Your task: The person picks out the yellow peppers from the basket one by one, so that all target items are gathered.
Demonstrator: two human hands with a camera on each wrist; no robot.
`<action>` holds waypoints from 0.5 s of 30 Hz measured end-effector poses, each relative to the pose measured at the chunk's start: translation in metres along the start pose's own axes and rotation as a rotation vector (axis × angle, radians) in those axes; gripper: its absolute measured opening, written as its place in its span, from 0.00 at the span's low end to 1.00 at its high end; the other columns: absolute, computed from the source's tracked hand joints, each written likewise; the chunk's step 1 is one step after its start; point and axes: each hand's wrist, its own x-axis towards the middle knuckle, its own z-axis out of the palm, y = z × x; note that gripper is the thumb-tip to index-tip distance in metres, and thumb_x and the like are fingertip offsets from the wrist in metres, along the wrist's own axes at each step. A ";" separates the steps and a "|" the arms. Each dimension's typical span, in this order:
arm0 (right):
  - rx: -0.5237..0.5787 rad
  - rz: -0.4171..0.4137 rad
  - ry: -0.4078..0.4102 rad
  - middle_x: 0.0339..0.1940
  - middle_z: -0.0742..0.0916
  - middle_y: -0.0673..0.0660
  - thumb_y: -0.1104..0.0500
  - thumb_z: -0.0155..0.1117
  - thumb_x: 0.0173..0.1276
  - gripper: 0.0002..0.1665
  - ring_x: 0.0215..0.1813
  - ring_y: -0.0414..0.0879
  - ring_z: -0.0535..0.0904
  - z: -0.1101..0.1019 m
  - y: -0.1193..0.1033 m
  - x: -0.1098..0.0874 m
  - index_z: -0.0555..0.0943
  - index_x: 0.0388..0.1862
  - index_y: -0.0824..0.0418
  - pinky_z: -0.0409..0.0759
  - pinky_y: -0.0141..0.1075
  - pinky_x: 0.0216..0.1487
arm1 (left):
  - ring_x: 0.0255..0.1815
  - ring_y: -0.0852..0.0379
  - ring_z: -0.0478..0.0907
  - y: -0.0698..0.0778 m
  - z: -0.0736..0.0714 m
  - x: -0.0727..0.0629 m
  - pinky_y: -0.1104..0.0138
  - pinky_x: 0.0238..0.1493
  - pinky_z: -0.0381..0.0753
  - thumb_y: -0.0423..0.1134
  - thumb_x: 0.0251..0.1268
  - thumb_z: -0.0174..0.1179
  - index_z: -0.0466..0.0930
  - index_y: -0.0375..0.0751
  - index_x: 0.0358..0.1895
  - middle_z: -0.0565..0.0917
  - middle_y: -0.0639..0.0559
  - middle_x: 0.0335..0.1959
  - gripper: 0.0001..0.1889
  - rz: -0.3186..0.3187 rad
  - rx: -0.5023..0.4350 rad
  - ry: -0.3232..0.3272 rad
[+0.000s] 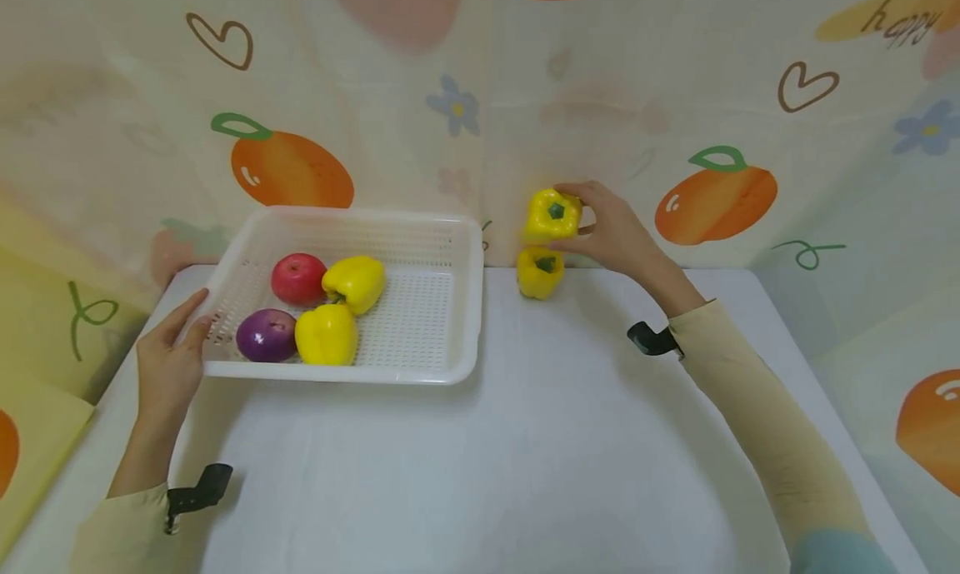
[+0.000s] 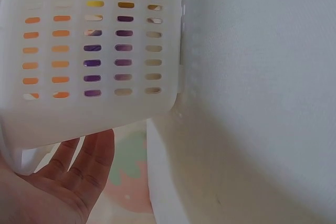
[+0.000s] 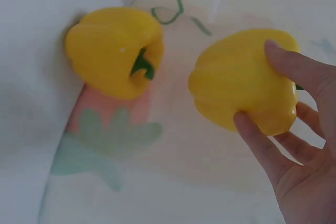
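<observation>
My right hand (image 1: 611, 232) pinches a yellow bell pepper (image 1: 553, 216) between thumb and fingers, its green stem facing the head camera. In the right wrist view this bell pepper (image 3: 241, 80) is held apart from a second yellow bell pepper (image 3: 113, 51), which stands on the table near the wall. At the left, my left hand (image 1: 171, 357) grips the short side of a white plastic basket (image 1: 405, 374), with fingers at its rim. Inside the basket lie a red round fruit (image 1: 298, 279), a purple eggplant-coloured round vegetable (image 1: 267, 336) and two yellow bell peppers (image 1: 327, 335).
A white cloth covers the table (image 1: 510, 466). Behind it hangs a printed curtain (image 1: 510, 99) with oranges, hearts and flowers, close to the back of the basket. Dark camera mounts (image 1: 651, 339) stick out from both sleeves.
</observation>
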 end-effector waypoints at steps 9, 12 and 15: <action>0.017 0.124 0.042 0.68 0.74 0.57 0.53 0.77 0.57 0.45 0.61 0.54 0.69 -0.007 0.034 -0.021 0.68 0.72 0.59 0.78 0.50 0.55 | 0.72 0.64 0.55 -0.001 0.000 0.000 0.65 0.74 0.47 0.39 0.74 0.50 0.71 0.56 0.69 0.66 0.53 0.72 0.22 0.001 -0.007 0.005; 0.008 0.135 0.040 0.69 0.73 0.59 0.55 0.76 0.58 0.44 0.63 0.55 0.69 -0.009 0.040 -0.027 0.68 0.72 0.61 0.78 0.51 0.55 | 0.72 0.64 0.56 -0.001 0.000 0.000 0.65 0.74 0.47 0.39 0.74 0.51 0.71 0.56 0.69 0.67 0.54 0.72 0.22 -0.004 -0.007 0.011; -0.026 0.143 0.019 0.69 0.72 0.61 0.59 0.75 0.59 0.43 0.65 0.57 0.68 -0.011 0.047 -0.032 0.67 0.71 0.63 0.78 0.51 0.55 | 0.72 0.64 0.56 -0.001 0.001 0.000 0.64 0.74 0.48 0.39 0.74 0.51 0.72 0.56 0.69 0.67 0.52 0.72 0.22 -0.001 -0.009 0.010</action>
